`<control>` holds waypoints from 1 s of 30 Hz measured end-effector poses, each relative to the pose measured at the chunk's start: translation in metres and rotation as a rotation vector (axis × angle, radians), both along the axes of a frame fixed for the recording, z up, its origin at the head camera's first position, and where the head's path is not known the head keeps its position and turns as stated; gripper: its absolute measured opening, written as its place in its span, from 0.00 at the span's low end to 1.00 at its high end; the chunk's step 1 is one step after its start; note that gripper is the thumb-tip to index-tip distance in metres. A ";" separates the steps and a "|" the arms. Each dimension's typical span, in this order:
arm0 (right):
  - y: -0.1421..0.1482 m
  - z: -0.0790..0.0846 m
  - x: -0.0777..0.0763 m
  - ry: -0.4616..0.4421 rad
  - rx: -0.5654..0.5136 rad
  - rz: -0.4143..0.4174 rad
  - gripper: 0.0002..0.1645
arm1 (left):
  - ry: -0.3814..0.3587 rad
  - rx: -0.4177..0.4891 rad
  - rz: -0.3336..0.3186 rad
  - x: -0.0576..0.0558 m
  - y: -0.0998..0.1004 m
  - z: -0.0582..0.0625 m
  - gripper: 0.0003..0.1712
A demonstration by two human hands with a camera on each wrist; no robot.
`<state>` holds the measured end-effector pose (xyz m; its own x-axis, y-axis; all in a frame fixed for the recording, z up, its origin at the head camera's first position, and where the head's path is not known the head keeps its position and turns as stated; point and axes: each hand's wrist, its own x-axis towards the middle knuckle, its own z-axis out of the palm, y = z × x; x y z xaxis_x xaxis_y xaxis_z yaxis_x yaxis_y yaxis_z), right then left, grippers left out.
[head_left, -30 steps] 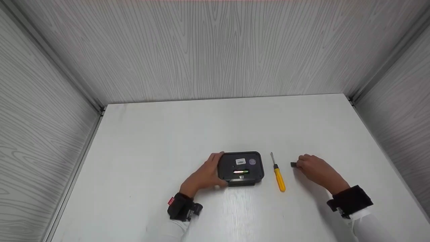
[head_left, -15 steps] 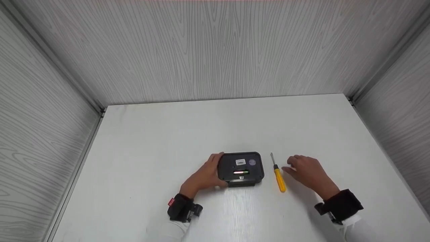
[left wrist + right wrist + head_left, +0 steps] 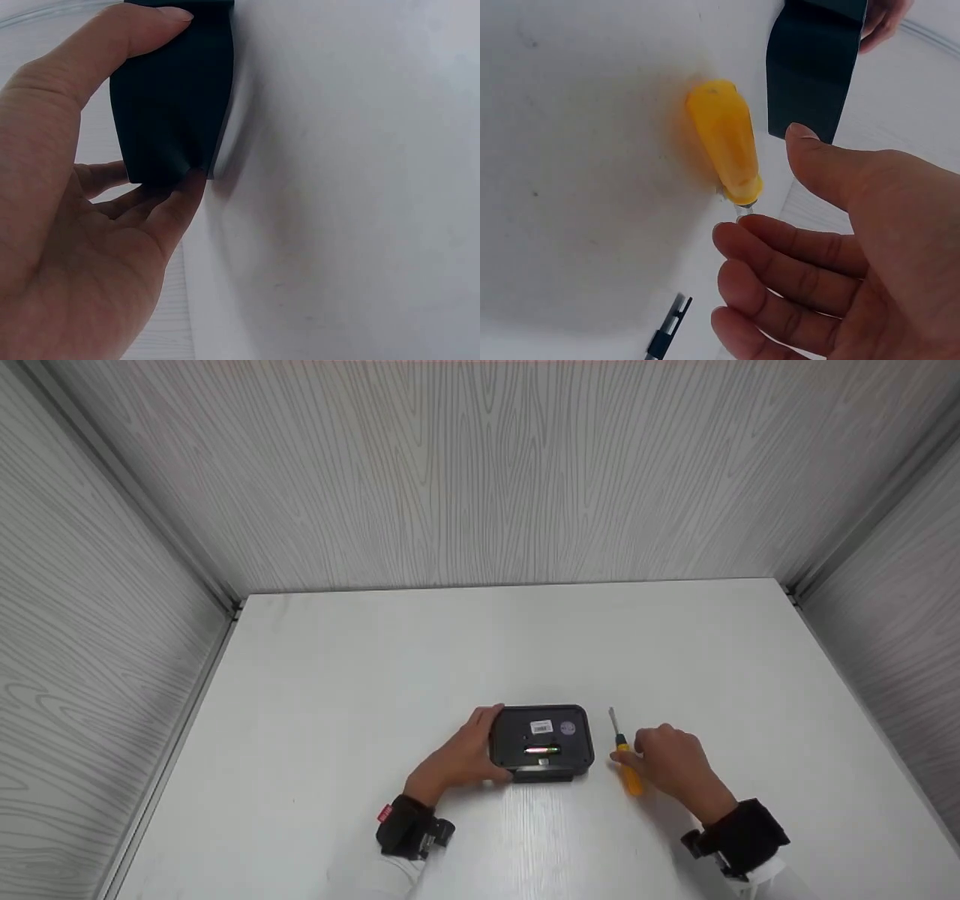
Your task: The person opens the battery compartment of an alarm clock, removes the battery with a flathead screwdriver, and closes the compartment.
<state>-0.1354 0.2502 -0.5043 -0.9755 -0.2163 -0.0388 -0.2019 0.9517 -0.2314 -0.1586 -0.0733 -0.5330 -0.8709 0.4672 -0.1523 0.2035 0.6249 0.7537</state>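
Observation:
In the head view, a black rounded-rectangle battery device (image 3: 510, 735) lies on the white tabletop. A silver-and-green battery (image 3: 543, 750) shows in its uncovered slot. My left hand (image 3: 461, 757) grips the device's left side, thumb at the near edge and fingers at the far side. A screwdriver (image 3: 631, 781) with a yellow handle lies to the right of it. My right hand (image 3: 675, 765) is over the screwdriver, its thumb across the handle in the head view. In the right wrist view, thumb and fingers stand apart around the handle. A small dark cover (image 3: 662, 341) lies beyond the fingers.
Grey wood-grain panels (image 3: 480, 472) enclose the tabletop (image 3: 375, 660) at the back and both sides. A white label (image 3: 541, 727) and a round purple sticker (image 3: 568, 728) are on the device.
My right hand has let go of the small dark cover and moved left to the screwdriver. My left hand stays on the device. The head view has shifted slightly.

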 end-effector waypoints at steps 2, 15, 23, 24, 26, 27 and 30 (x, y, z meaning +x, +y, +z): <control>0.000 -0.002 0.002 -0.004 0.017 0.005 0.25 | -0.008 -0.003 -0.003 0.000 0.001 0.001 0.64; -0.002 -0.011 0.004 0.004 -0.011 0.000 0.18 | -0.014 0.004 -0.010 -0.001 0.002 0.001 0.64; -0.004 -0.010 0.004 0.021 0.009 0.000 0.14 | -0.023 0.017 -0.008 -0.001 0.000 0.002 0.64; -0.004 -0.010 0.004 0.019 0.009 -0.001 0.14 | -0.025 0.021 -0.007 -0.001 0.000 0.002 0.64; -0.004 -0.010 0.004 0.017 0.007 -0.006 0.13 | -0.024 0.024 -0.006 -0.001 0.000 0.001 0.65; -0.004 -0.011 0.004 0.025 0.010 -0.003 0.13 | -0.021 0.020 -0.007 -0.001 -0.001 0.001 0.65; -0.003 -0.010 0.003 0.059 0.006 0.012 0.14 | -0.016 0.012 -0.005 0.000 -0.001 0.001 0.64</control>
<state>-0.1328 0.2470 -0.5140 -0.9735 -0.2280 0.0178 -0.2265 0.9505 -0.2128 -0.1591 -0.0744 -0.5323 -0.8659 0.4737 -0.1603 0.1948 0.6147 0.7643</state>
